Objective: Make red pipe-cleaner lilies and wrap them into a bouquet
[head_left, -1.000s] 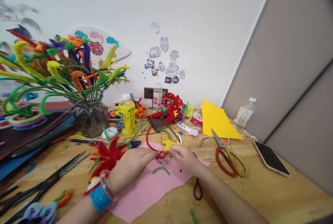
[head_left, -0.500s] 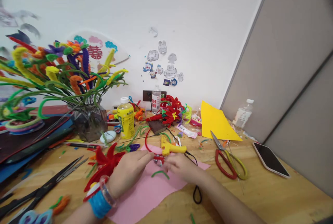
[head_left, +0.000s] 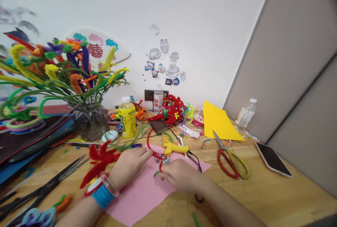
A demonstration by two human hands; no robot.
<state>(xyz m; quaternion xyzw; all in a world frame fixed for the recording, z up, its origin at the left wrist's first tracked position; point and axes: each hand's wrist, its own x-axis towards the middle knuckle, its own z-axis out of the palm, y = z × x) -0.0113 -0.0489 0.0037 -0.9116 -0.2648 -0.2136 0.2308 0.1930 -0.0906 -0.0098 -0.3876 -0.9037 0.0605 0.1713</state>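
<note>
A red pipe cleaner [head_left: 148, 138] curves over pink paper [head_left: 137, 195]. My right hand [head_left: 181, 176] pinches its near end, which bends down toward me. The closed fingers of my left hand [head_left: 131, 165] meet the same pipe cleaner farther left; their exact grip is partly hidden. Small silvery bells [head_left: 165, 160] lie between the hands by the red strand. A short green pipe cleaner piece [head_left: 156, 174] shows beside my right fingertips. Just behind the hands rests a yellow glue gun [head_left: 175, 148]. Left of my left wrist is a red pipe cleaner flower [head_left: 98, 160].
Black scissors [head_left: 50, 188] lie at left, red-and-yellow-handled scissors [head_left: 229, 163] at right. A phone [head_left: 273, 158] is near the partition. Behind stand a yellow bottle [head_left: 127, 120] and a glass vase [head_left: 91, 123] of pipe cleaner flowers. The glue gun's black cord [head_left: 195, 160] trails right.
My right hand has drawn the end of the red pipe cleaner down toward me. My left hand has moved slightly left, and the bells between the hands show more.
</note>
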